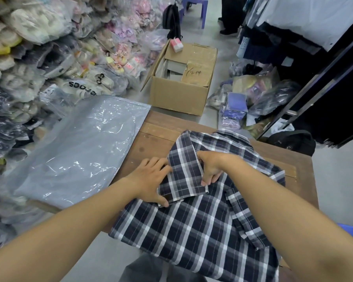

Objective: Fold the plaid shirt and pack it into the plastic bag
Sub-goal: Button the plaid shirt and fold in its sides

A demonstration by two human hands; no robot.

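Observation:
A navy, grey and white plaid shirt (pixel 194 224) lies on a small wooden table (pixel 157 137), its lower part hanging over the near edge. One sleeve is folded across the shirt's back. My left hand (pixel 151 182) lies flat along the sleeve's left edge, thumb tucked under the cuff. My right hand (pixel 211 166) pinches the sleeve's right edge between fingers and thumb. A clear plastic bag (pixel 75 151) over a grey sheet lies flat to the left of the shirt, partly off the table.
An open cardboard box (pixel 181 78) stands on the floor beyond the table. Piles of bagged slippers (pixel 39 64) fill the left side. Bagged goods (pixel 253 94) and a black clothes rack (pixel 318 82) are at the right. A black backpack (pixel 293 141) sits beside the table.

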